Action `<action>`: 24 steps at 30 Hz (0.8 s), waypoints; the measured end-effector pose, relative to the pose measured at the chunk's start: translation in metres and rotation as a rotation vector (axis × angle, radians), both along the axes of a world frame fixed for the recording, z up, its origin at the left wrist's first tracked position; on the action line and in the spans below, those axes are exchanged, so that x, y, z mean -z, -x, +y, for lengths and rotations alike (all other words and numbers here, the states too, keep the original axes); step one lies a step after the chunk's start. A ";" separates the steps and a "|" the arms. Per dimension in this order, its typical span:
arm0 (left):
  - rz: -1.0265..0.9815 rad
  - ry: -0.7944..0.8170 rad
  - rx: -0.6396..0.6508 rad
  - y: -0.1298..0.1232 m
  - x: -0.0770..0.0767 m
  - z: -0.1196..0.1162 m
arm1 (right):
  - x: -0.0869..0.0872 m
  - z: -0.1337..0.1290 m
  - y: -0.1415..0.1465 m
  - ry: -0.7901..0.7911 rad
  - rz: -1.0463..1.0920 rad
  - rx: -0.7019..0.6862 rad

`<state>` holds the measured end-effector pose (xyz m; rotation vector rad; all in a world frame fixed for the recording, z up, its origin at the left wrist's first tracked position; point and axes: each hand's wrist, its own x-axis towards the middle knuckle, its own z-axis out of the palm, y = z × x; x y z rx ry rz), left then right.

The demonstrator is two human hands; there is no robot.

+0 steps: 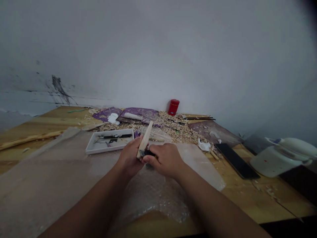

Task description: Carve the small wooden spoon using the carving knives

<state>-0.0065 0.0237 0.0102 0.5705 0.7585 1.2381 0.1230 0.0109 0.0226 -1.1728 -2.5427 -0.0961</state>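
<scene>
Near the middle of the view, my left hand [131, 158] is closed around the lower part of a pale wooden piece [146, 136], whose narrower end points up and away from me. My right hand [167, 159] is closed on a small dark tool [148, 153], pressed against the near end of the wood. The tool's shape is mostly hidden by my fingers. Both hands are close together above a sheet of clear bubble wrap [158, 195] on the wooden table [250, 198].
A white tray [109, 148] with dark tools lies left of my hands. Wood shavings [183, 132] are heaped behind, near a red can [173, 107] by the wall. On the right are a black phone-like slab [236, 161] and a white lidded pot [274, 161]. A long stick [32, 139] lies left.
</scene>
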 end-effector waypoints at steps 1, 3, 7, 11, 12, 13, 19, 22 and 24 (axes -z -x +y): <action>0.005 -0.006 0.013 0.000 0.000 -0.001 | 0.000 0.001 -0.001 -0.004 -0.002 -0.003; 0.006 -0.027 0.041 0.000 -0.001 -0.003 | 0.000 0.004 -0.004 -0.013 -0.002 0.002; -0.001 -0.036 0.121 -0.002 -0.006 -0.009 | 0.000 0.028 -0.028 -0.040 0.032 0.287; -0.009 -0.014 0.103 -0.001 -0.007 -0.008 | 0.004 0.056 -0.063 -0.078 0.133 0.657; -0.009 -0.003 0.089 -0.001 -0.006 -0.006 | 0.006 0.060 -0.067 -0.079 0.157 0.686; -0.007 0.010 0.081 0.000 -0.004 -0.004 | 0.008 0.061 -0.068 -0.074 0.173 0.692; -0.025 -0.013 0.181 0.005 0.001 0.002 | 0.018 0.048 -0.041 -0.047 0.094 0.528; -0.060 -0.064 0.236 0.006 0.001 0.000 | 0.019 0.043 -0.034 -0.051 0.072 0.463; -0.076 -0.079 0.252 0.007 0.001 0.000 | 0.019 0.042 -0.033 -0.053 0.070 0.440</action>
